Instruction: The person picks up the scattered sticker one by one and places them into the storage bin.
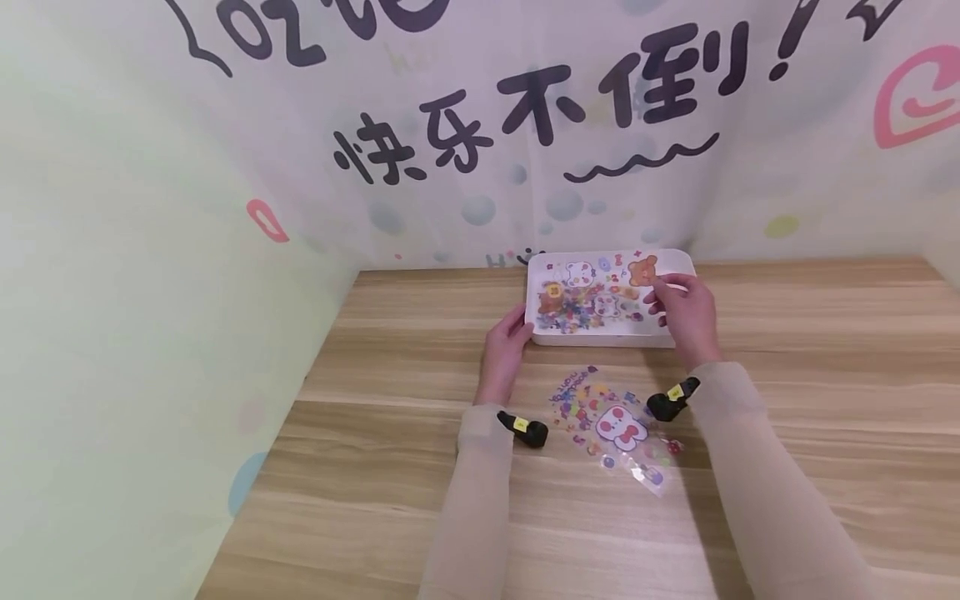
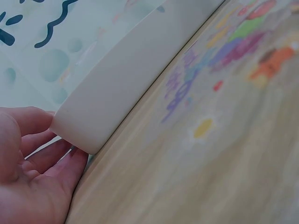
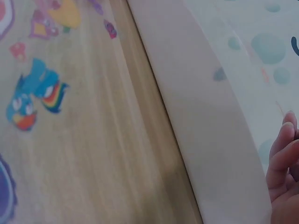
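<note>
A shallow white box (image 1: 607, 340) with rounded corners lies on the table near the wall, and colourful stickers (image 1: 573, 308) cover much of its upper face. My left hand (image 1: 504, 354) grips its left end, with fingers around the corner in the left wrist view. Over the right part of the box, my right hand (image 1: 688, 315) has bent fingers and pinches a brown bear sticker (image 1: 642, 271) by its lower right edge. In the right wrist view, only part of the right hand (image 3: 285, 172) shows, beyond the box's side wall (image 3: 196, 121).
A clear sticker sheet (image 1: 621, 427) with a white bunny and small coloured figures lies on the wooden table (image 1: 390, 433) between my forearms. Behind the box rises a printed cloth wall (image 1: 465, 167), and a pale wall (image 1: 150, 333) stands on the left.
</note>
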`<state>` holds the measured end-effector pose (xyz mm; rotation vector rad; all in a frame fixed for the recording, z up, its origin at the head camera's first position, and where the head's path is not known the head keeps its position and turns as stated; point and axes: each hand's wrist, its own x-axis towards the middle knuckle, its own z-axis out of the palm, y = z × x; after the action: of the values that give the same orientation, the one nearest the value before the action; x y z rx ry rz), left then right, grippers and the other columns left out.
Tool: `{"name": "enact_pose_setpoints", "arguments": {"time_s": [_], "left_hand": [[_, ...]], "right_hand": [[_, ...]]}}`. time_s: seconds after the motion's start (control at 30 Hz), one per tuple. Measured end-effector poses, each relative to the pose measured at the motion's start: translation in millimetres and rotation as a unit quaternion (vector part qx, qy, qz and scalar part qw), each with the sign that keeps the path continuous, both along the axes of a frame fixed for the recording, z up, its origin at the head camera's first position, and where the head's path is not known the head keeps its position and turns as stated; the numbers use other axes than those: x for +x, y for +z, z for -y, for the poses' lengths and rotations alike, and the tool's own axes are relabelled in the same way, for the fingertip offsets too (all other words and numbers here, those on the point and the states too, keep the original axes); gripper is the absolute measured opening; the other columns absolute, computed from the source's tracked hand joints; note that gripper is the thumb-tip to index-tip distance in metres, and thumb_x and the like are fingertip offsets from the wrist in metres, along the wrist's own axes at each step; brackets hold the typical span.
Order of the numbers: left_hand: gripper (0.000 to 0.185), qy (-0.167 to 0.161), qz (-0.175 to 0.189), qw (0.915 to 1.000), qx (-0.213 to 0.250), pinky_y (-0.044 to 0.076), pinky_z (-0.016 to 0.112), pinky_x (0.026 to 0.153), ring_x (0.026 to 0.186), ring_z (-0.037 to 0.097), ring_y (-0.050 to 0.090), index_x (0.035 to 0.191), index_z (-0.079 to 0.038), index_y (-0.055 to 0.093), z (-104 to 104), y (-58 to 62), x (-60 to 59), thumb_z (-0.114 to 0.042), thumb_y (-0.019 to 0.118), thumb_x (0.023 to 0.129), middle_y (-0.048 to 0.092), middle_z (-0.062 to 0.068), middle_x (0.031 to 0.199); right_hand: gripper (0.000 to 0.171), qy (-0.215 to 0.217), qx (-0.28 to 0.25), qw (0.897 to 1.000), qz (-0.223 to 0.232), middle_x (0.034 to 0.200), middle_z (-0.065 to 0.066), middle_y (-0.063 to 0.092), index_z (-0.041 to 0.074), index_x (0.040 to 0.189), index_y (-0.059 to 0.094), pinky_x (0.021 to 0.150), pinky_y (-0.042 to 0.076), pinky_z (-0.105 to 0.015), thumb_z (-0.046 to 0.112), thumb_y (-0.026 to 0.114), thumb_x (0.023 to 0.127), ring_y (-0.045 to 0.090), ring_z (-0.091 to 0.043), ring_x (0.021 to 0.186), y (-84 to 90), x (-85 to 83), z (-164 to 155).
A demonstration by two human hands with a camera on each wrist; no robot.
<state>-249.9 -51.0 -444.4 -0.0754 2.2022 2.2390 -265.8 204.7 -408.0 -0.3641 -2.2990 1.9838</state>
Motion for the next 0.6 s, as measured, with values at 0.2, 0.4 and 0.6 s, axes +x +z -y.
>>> {"name": "enact_pose_setpoints", "arguments": {"time_s": [0.2, 0.4, 0.6], "left_hand": [[0.040, 0.006, -0.006, 0.9999, -0.010, 0.042, 0.020, 0.091, 0.117, 0.011, 0.045, 0.130, -0.017, 0.047, 1, -7.7, -6.1, -0.016, 0.053, 0.090, 0.046, -0.002, 0.132], [0.040, 0.004, -0.010, 0.9999, -0.011, 0.042, 0.017, 0.090, 0.116, 0.009, 0.046, 0.130, -0.016, 0.047, 1, -9.1, -7.4, -0.016, 0.053, 0.090, 0.047, -0.003, 0.131], [0.039, 0.006, -0.001, 0.9998, -0.016, 0.041, 0.020, 0.091, 0.118, 0.014, 0.044, 0.130, -0.016, 0.047, 0, -9.9, -5.7, -0.015, 0.052, 0.091, 0.046, -0.002, 0.131]], "right_hand": [[0.055, -0.012, 0.010, 1.000, -0.001, 0.093, -0.004, 0.063, 0.013, 0.121, 0.044, 0.062, 0.051, -0.022, 0.051, 0.052, 0.083, 0.058, -0.015, 0.079, -4.7, -5.5, 1], [0.056, -0.012, 0.022, 1.000, -0.010, 0.092, -0.005, 0.064, 0.011, 0.120, 0.045, 0.063, 0.052, -0.024, 0.051, 0.054, 0.082, 0.059, -0.018, 0.080, -5.1, -4.9, 1], [0.060, -0.007, 0.037, 0.999, 0.007, 0.093, -0.005, 0.064, 0.015, 0.116, 0.047, 0.057, 0.052, -0.023, 0.060, 0.053, 0.076, 0.060, -0.021, 0.084, -15.9, -9.4, -3]]}}
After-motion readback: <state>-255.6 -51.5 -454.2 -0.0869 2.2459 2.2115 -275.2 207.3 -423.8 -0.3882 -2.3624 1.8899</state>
